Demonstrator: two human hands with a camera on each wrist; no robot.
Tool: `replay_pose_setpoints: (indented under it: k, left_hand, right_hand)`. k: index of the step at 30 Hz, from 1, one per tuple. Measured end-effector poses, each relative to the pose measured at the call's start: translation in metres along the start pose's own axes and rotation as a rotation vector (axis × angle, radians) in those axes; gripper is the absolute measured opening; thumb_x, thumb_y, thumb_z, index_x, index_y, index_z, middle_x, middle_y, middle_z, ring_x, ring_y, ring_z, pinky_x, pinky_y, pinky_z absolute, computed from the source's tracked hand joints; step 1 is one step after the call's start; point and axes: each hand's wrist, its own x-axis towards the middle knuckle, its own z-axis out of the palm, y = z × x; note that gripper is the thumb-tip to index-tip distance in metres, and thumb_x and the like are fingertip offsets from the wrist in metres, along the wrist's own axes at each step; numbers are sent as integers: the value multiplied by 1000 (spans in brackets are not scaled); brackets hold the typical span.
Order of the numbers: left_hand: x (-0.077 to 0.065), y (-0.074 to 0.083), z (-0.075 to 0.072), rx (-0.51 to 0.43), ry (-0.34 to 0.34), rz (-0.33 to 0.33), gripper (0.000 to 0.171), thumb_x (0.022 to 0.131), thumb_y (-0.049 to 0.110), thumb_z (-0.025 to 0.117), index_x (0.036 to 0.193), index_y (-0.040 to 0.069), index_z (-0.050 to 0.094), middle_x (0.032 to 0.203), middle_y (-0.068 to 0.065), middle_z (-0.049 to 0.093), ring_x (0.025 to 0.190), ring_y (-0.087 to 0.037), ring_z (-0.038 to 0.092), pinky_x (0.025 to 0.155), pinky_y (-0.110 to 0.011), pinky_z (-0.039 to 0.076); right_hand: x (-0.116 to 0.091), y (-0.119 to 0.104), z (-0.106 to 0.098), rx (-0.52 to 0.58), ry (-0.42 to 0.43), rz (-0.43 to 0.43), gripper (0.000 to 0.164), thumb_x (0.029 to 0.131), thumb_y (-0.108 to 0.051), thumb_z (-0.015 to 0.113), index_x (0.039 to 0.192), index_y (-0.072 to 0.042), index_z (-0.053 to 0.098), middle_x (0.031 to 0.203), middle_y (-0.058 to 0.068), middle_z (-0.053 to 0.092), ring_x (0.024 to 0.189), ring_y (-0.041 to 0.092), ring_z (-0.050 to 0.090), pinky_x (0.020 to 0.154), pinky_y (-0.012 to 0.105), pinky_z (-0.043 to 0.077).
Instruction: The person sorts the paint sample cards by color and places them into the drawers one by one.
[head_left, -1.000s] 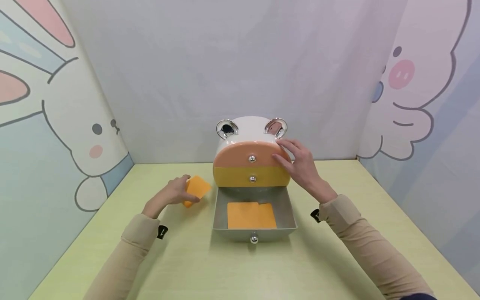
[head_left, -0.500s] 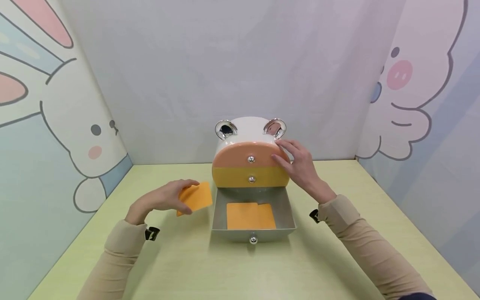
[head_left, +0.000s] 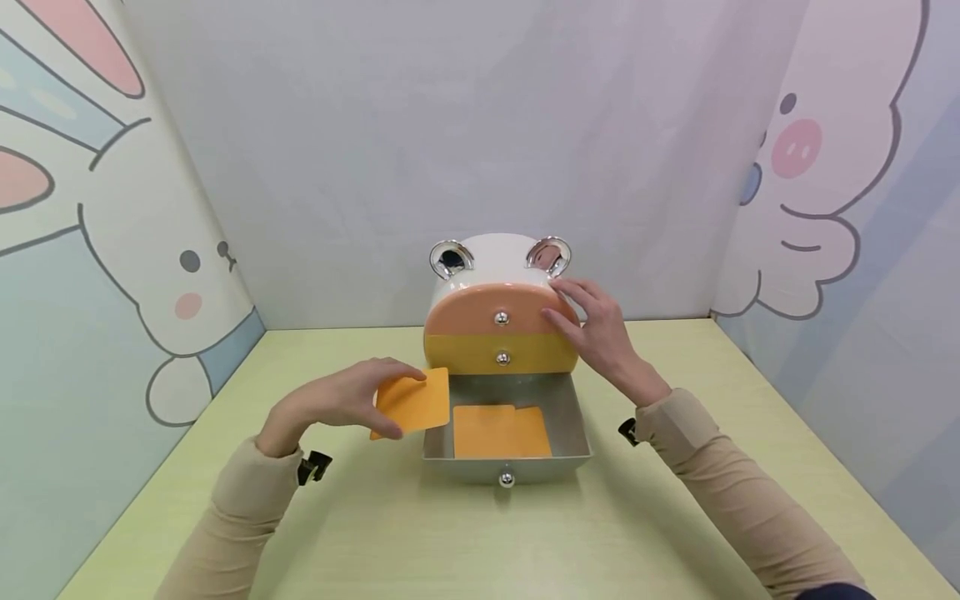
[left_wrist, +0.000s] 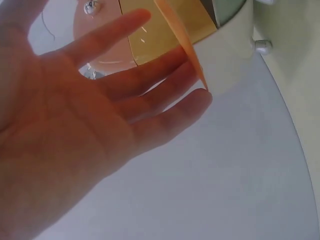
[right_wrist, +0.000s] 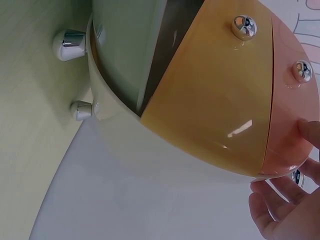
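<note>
My left hand [head_left: 341,396] holds a thin orange square card [head_left: 420,404] by its edges, thumb in front and fingers behind. The card's right side overlaps the left wall of the pulled-out grey bottom drawer [head_left: 465,472]. Two more orange cards [head_left: 483,432] lie in that drawer, one partly over the other. In the left wrist view the card [left_wrist: 181,32] shows edge-on at my fingertips. My right hand [head_left: 606,337] grips the upper right edge of a small animal-shaped drawer cabinet [head_left: 495,250], the thumb on its pink top drawer [right_wrist: 287,112] and the fingers along the side.
The cabinet's yellow middle drawer [head_left: 457,356] is closed, with a silver knob [head_left: 503,358]. Two silver ears [head_left: 452,259] stand on top. The pale table [head_left: 360,542] meets a white back wall [head_left: 360,167], with cartoon-printed walls on both sides.
My left hand has lifted the orange card from the table left of the cabinet, first drawing it nearer, then moving it right to the drawer's side. The right hand has stayed on the cabinet.
</note>
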Motion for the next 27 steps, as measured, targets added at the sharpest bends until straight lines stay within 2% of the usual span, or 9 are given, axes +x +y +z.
replay_pose_setpoints:
  k: [3, 11, 21, 27]
  left_hand:
    - [10, 10, 3, 14, -5, 28, 64, 75, 29, 80, 131, 12, 57, 129, -6, 58, 114, -25, 51, 95, -43, 45]
    - [41, 34, 19, 44, -10, 153, 64, 76, 35, 79, 130, 9, 57, 132, -3, 60, 122, -25, 53, 105, -44, 41]
    - [73, 61, 42, 51, -15, 153, 64, 77, 38, 78, 131, 11, 57, 134, -4, 58, 125, -26, 45, 108, -43, 38]
    - [86, 70, 58, 97, -5, 165, 63, 78, 43, 77, 130, 14, 58, 133, -2, 58, 124, -23, 46, 107, -38, 40]
  right_hand:
    - [0, 0, 0, 2, 5, 0, 45, 82, -17, 77, 124, -8, 64, 119, 14, 64, 112, 31, 60, 96, 50, 49]
    - [-1, -1, 0, 4, 3, 0, 44, 82, -17, 77, 123, -7, 64, 119, 14, 64, 111, 31, 60, 95, 50, 50]
    - [0, 0, 0, 2, 8, -26, 43, 83, -16, 76, 123, -6, 64, 118, 14, 64, 109, 31, 61, 93, 49, 51]
    - [0, 1, 1, 11, 4, -24, 42, 84, -17, 75, 123, -7, 64, 117, 14, 64, 109, 30, 61, 94, 48, 51]
